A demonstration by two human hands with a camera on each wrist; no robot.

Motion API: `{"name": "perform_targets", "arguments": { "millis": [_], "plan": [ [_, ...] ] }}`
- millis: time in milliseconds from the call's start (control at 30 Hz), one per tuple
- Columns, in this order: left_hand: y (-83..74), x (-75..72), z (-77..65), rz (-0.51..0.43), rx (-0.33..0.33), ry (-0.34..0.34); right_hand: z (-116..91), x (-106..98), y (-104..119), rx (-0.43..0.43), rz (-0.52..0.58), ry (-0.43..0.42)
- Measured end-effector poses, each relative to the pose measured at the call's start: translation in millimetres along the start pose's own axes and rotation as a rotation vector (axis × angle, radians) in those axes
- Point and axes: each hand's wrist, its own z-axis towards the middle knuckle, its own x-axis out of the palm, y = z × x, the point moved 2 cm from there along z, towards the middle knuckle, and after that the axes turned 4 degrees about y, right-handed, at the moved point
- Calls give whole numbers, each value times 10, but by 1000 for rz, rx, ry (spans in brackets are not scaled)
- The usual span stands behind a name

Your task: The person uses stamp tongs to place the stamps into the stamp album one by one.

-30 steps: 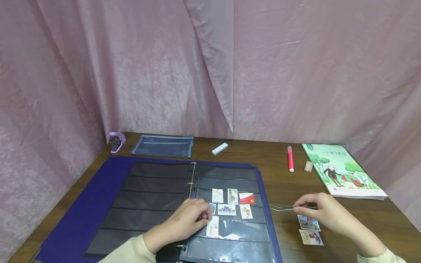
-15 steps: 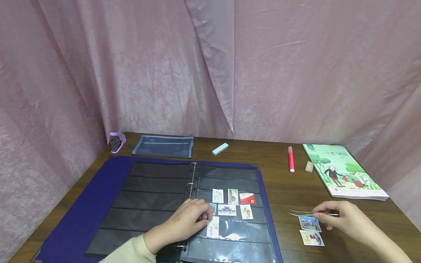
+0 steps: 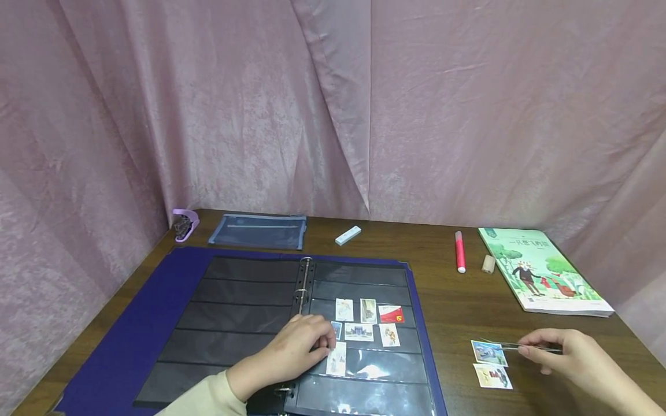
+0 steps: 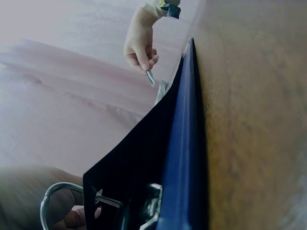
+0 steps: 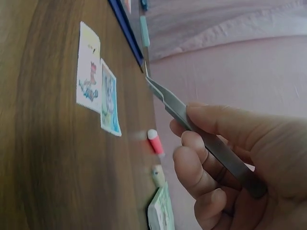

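Note:
My right hand [image 3: 577,355] pinches a pair of metal tweezers [image 5: 211,143], whose bent tips reach over the blue picture stamp [image 3: 489,353] in the head view. A second stamp [image 3: 492,376] lies just below that one on the table. My left hand [image 3: 304,344] rests on the open stamp album [image 3: 374,398] beside its ring spine, fingertips at the left edge of a pale upright stamp [image 3: 336,359]. Several stamps sit in rows on the right page, among them a red and white one [image 3: 391,314]. The hand partly covers a small blue stamp [image 3: 337,330].
Behind the album lie a blue mesh pouch [image 3: 257,232], a light blue-white block [image 3: 348,235] and a purple tape dispenser [image 3: 185,225]. A pink marker [image 3: 460,252], a beige eraser-like piece [image 3: 488,264] and a green-covered book [image 3: 543,271] lie at the back right.
My right hand has moved rightward and nearer with the tweezers, from beside the album's edge to the right of the two loose stamps. The left hand has stayed in place.

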Motion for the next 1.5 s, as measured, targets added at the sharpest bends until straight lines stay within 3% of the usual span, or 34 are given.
{"name": "perform_targets", "arguments": {
  "millis": [367, 567, 933, 1200, 1500],
  "plan": [
    [-2, -2, 6, 13, 10, -8, -111, -27, -157, 76, -50, -39],
    [4, 8, 0, 8, 5, -7, -119, -13, -231, 134, -58, 13],
    [4, 8, 0, 9, 2, -3, -96, 31, -299, 166, -25, 102],
    [-7, -12, 5, 9, -1, 1, -96, 26, -306, 152, -81, 7],
    [-7, -3, 2, 4, 4, -1, -85, 76, -335, 146, -53, 47]
  ]
}}
